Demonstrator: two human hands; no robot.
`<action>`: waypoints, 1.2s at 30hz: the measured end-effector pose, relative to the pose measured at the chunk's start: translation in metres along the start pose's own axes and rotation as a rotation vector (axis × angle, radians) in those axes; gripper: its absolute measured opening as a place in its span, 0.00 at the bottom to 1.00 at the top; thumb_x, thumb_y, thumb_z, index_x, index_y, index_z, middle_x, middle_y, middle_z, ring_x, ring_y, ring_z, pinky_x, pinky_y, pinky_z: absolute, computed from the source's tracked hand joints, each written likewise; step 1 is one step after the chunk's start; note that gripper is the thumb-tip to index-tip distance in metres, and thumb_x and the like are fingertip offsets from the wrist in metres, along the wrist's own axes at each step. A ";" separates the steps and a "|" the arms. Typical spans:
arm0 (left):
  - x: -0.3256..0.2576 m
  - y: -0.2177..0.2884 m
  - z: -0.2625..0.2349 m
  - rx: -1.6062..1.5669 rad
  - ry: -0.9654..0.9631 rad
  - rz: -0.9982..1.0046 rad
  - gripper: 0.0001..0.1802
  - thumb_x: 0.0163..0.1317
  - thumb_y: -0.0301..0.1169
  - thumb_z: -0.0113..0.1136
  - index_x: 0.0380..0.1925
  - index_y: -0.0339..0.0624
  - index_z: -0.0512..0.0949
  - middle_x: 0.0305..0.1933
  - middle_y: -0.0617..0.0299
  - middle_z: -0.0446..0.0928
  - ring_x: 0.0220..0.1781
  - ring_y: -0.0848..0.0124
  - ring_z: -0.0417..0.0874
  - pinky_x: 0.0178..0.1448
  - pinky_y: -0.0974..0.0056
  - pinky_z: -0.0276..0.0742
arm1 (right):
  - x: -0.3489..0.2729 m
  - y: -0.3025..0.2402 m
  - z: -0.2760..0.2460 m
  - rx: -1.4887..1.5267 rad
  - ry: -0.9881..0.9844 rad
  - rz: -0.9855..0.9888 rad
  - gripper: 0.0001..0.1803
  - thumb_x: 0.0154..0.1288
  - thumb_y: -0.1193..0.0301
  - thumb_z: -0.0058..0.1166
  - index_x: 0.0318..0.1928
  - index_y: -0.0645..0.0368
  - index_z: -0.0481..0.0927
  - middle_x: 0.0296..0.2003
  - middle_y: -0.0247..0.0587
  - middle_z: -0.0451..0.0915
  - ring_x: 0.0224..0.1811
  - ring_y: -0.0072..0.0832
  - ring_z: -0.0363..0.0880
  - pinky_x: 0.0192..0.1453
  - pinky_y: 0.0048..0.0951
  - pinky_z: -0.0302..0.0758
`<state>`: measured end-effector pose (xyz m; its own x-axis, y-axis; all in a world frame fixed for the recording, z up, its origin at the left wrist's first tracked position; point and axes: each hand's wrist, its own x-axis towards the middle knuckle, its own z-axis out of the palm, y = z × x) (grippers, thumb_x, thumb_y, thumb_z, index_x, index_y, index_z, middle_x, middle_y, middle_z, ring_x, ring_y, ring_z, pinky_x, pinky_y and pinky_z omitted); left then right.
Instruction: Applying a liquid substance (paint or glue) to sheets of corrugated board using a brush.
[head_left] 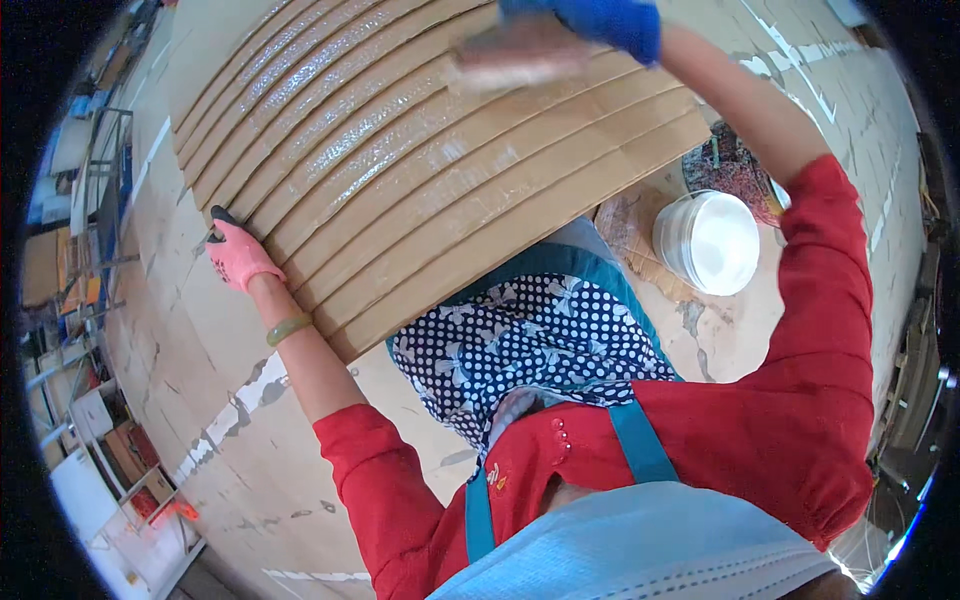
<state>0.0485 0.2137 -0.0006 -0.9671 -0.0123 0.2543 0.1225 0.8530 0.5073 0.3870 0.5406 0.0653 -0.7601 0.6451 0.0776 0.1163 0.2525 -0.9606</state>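
Floor [185, 310], cardboard strips [415, 160] lengthwise toward upper right; left hand [243, 255], grip unclear; right hand [600, 22] around brush [515, 62]

Cardboard sheets [430, 190]: I see them fanned in overlapping strips, glossy in patches.
Brush-like tool [520, 58]: blurred, pale-edged, over their far side.

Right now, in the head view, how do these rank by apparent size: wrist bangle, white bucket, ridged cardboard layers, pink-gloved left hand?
1. Ridged cardboard layers
2. White bucket
3. Pink-gloved left hand
4. Wrist bangle
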 end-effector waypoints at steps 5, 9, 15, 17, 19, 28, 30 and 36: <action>-0.014 0.024 0.017 -0.075 -0.033 0.028 0.35 0.63 0.55 0.43 0.49 0.31 0.74 0.51 0.44 0.77 0.54 0.49 0.76 0.56 0.52 0.70 | 0.121 -0.012 -0.019 -0.118 0.168 -0.471 0.06 0.56 0.68 0.59 0.31 0.56 0.80 0.25 0.30 0.79 0.28 0.22 0.74 0.32 0.31 0.73; -0.016 0.024 0.009 -0.076 -0.065 0.032 0.34 0.63 0.55 0.44 0.50 0.32 0.74 0.52 0.44 0.77 0.54 0.49 0.76 0.56 0.52 0.69 | 0.102 -0.009 -0.015 -1.346 -0.311 -0.468 0.06 0.52 0.68 0.60 0.28 0.56 0.81 0.24 0.32 0.79 0.27 0.23 0.73 0.30 0.32 0.72; -0.006 -0.010 -0.016 -0.046 -0.024 -0.044 0.35 0.63 0.56 0.44 0.51 0.32 0.73 0.53 0.44 0.76 0.56 0.49 0.75 0.58 0.52 0.68 | 0.017 -0.026 0.047 -0.274 -0.318 0.115 0.07 0.48 0.69 0.59 0.26 0.59 0.80 0.22 0.38 0.77 0.27 0.24 0.73 0.30 0.33 0.70; -0.023 0.045 0.006 -0.132 -0.079 0.008 0.35 0.63 0.56 0.44 0.52 0.32 0.72 0.54 0.44 0.75 0.56 0.49 0.75 0.59 0.52 0.68 | 0.107 0.020 -0.063 -0.408 -0.325 -0.258 0.08 0.49 0.67 0.58 0.26 0.59 0.80 0.22 0.37 0.77 0.26 0.23 0.72 0.30 0.32 0.70; -0.033 0.064 0.016 -0.150 -0.104 0.055 0.36 0.62 0.57 0.44 0.53 0.31 0.71 0.55 0.44 0.75 0.57 0.49 0.74 0.60 0.53 0.67 | 0.172 -0.010 -0.071 -0.441 -0.031 -0.463 0.09 0.50 0.65 0.57 0.26 0.58 0.80 0.22 0.36 0.77 0.26 0.25 0.72 0.30 0.33 0.70; -0.007 0.012 0.000 -0.110 -0.064 0.000 0.41 0.61 0.60 0.44 0.54 0.29 0.70 0.56 0.42 0.73 0.59 0.49 0.73 0.62 0.53 0.66 | 0.126 0.002 0.024 -1.193 -0.370 -0.724 0.06 0.56 0.64 0.53 0.26 0.48 0.80 0.24 0.34 0.80 0.27 0.35 0.79 0.34 0.36 0.73; -0.005 0.005 -0.005 -0.114 -0.038 -0.020 0.40 0.61 0.59 0.46 0.54 0.29 0.71 0.56 0.42 0.74 0.59 0.49 0.73 0.61 0.54 0.66 | 0.093 0.024 0.041 -0.208 -0.480 -0.306 0.09 0.58 0.62 0.50 0.23 0.48 0.78 0.23 0.36 0.79 0.26 0.38 0.76 0.32 0.38 0.71; -0.016 0.032 0.001 -0.149 -0.119 0.006 0.41 0.60 0.60 0.43 0.55 0.30 0.69 0.55 0.41 0.74 0.58 0.48 0.74 0.61 0.52 0.67 | 0.188 -0.052 0.059 -0.486 -0.130 -0.466 0.13 0.60 0.59 0.53 0.23 0.52 0.78 0.23 0.40 0.78 0.23 0.38 0.74 0.32 0.36 0.71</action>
<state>0.0681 0.2417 0.0111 -0.9847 0.0619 0.1628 0.1514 0.7659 0.6249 0.2004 0.6065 0.1142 -0.8676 0.3060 0.3919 0.0088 0.7975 -0.6032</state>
